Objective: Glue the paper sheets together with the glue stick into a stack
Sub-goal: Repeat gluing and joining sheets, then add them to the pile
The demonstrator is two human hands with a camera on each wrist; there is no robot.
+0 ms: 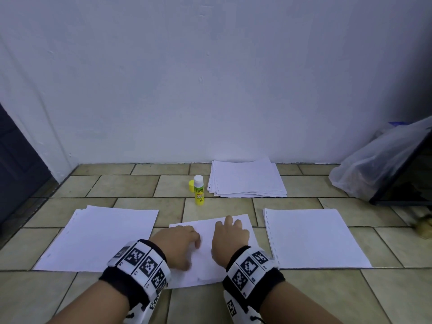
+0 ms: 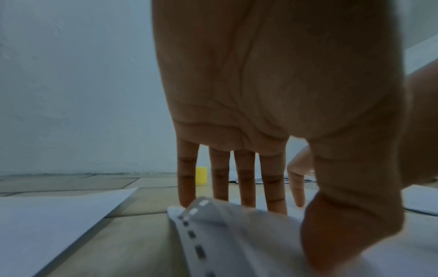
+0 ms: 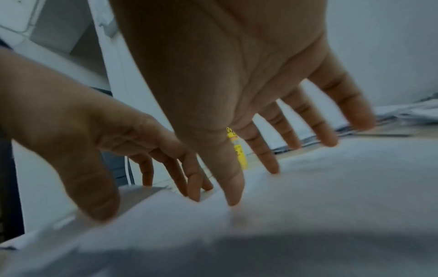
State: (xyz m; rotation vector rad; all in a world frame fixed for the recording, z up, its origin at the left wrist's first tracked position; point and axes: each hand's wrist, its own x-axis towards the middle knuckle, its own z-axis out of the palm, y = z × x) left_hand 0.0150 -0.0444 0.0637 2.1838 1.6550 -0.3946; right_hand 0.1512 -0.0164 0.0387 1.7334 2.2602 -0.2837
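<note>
Floor (image 1: 198, 305): beige tiles, meeting a white wall (image 1: 210, 78).
Left hand (image 1: 177, 242): straight fingertips pressing middle sheet (image 1: 205, 260).
Right hand (image 1: 230, 237): fingers spread open on that sheet.

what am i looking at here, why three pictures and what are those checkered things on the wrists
No machine here: a person works on a tiled floor with bare hands, wearing patterned bands and small cameras on the wrists. The wide picture comes from a camera on the head, looking down. The other two look along each wrist at the fingers. The left hand and right hand both rest with straight fingers on a white sheet; neither grips anything. The left wrist view shows that sheet's punched edge curling up. Around it lie paper on the left, paper on the right, a stack by the wall, and an upright glue stick with its yellow cap beside it.
</note>
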